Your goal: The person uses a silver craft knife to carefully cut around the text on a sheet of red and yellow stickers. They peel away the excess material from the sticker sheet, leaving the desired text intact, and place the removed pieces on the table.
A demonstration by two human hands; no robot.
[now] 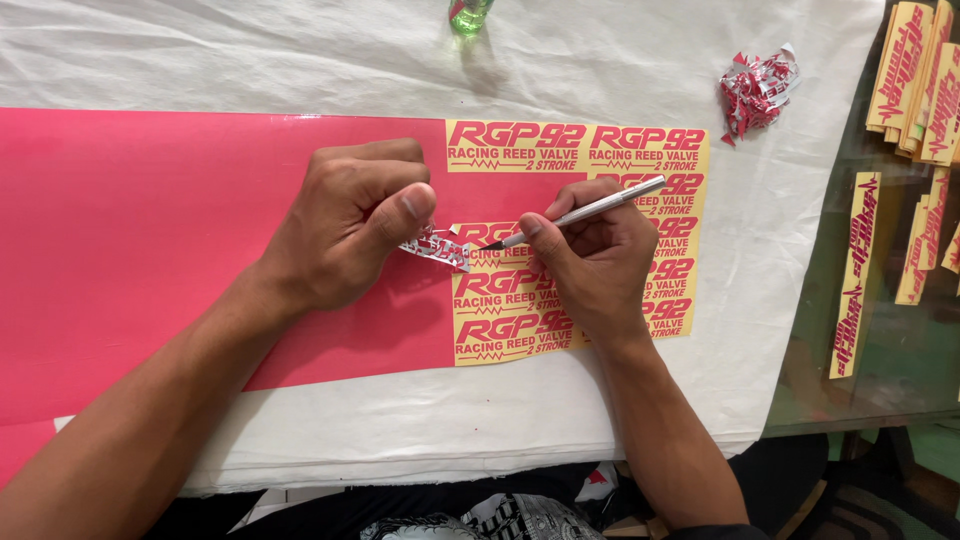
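Note:
A large pink vinyl sheet [130,230] lies across the white cloth-covered table [600,60]. Its right part shows yellow stickers with pink lettering [510,310] in rows. My left hand [350,225] pinches a crumpled strip of peeled pink-and-white vinyl waste [437,247] between thumb and forefinger, lifting it off the sheet. My right hand [595,255] holds a slim silver craft knife [590,212] like a pen, its dark tip touching the sheet right beside the peeled strip.
A crumpled ball of vinyl waste [757,88] lies at the back right. A green bottle [468,14] stands at the far edge. Stacks of cut yellow sticker strips [915,80] and loose ones [855,270] lie on the glass surface to the right.

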